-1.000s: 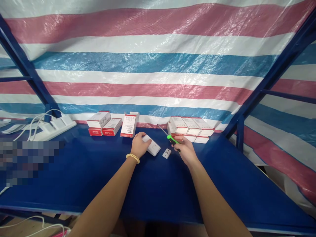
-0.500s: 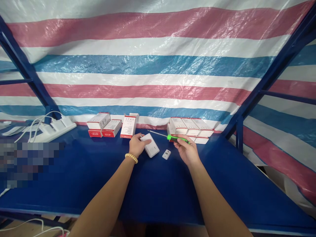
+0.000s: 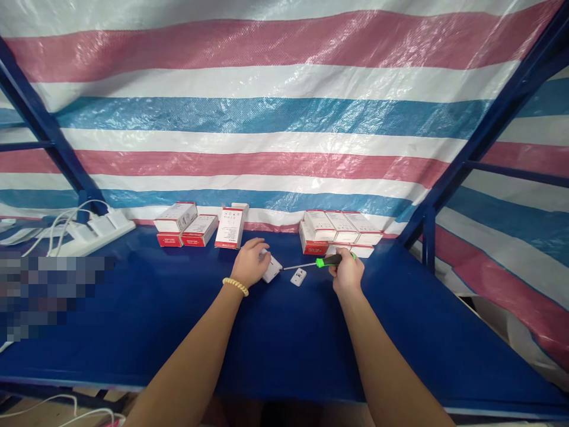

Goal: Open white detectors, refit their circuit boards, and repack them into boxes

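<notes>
My left hand point(image 3: 251, 262) is closed around a white rectangular plastic device point(image 3: 272, 270), covering most of its left side. In my right hand point(image 3: 348, 274) is a screwdriver point(image 3: 320, 262) with a green and black handle, held nearly level. Its thin shaft points left, and the tip meets or almost meets the device's right end; contact is too small to make out. Between the hands, just under the shaft, a small white plastic piece point(image 3: 299, 277) with dark openings lies on the blue table point(image 3: 284, 338).
Red and white boxes stand at the back: a left group point(image 3: 200, 228), an upright box point(image 3: 230, 228) and a right stack point(image 3: 340, 228). A white power strip point(image 3: 95, 234) with plugs and cables lies far left. Blue metal posts point(image 3: 462, 154) and striped sheeting point(image 3: 275, 118) enclose the table.
My right hand has moved slightly right and down, bringing the screwdriver tip down to the device's end. My left hand has turned the device, so less of its face shows.
</notes>
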A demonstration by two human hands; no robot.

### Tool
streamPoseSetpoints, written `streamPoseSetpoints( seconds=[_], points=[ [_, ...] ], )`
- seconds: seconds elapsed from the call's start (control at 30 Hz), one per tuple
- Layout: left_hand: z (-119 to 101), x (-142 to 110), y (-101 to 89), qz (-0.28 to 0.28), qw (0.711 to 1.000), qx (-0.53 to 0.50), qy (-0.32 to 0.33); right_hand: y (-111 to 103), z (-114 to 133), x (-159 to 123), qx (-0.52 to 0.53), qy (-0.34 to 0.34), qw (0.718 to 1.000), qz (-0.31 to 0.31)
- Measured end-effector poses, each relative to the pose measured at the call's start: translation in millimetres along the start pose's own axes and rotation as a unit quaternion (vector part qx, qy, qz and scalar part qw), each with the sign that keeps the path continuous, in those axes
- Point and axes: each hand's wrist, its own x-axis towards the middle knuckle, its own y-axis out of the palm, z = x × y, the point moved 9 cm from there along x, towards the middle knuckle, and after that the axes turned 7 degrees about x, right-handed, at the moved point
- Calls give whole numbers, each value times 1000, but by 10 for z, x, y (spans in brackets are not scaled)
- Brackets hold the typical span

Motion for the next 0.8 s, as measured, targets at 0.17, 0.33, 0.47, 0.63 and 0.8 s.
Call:
streamPoseSetpoints(
  seconds=[0.17, 0.33, 0.47, 0.63, 0.8],
  points=[
    [52, -18, 160, 76, 996, 44, -30, 4, -42, 7, -2, 4, 1000, 0],
    [65, -27, 89, 57, 990, 99, -80, 11, -72, 23, -1, 8, 1000, 5],
    [45, -37, 52, 50, 987, 124, -91, 3, -82, 29, -2, 10, 1000, 0],
    [46, -45, 51, 52, 985, 131, -96, 8, -104, 31, -6, 16, 1000, 3],
    [56, -44, 53, 50, 984, 133, -103, 28, -94, 9, -7, 9, 1000, 6]
  ],
)
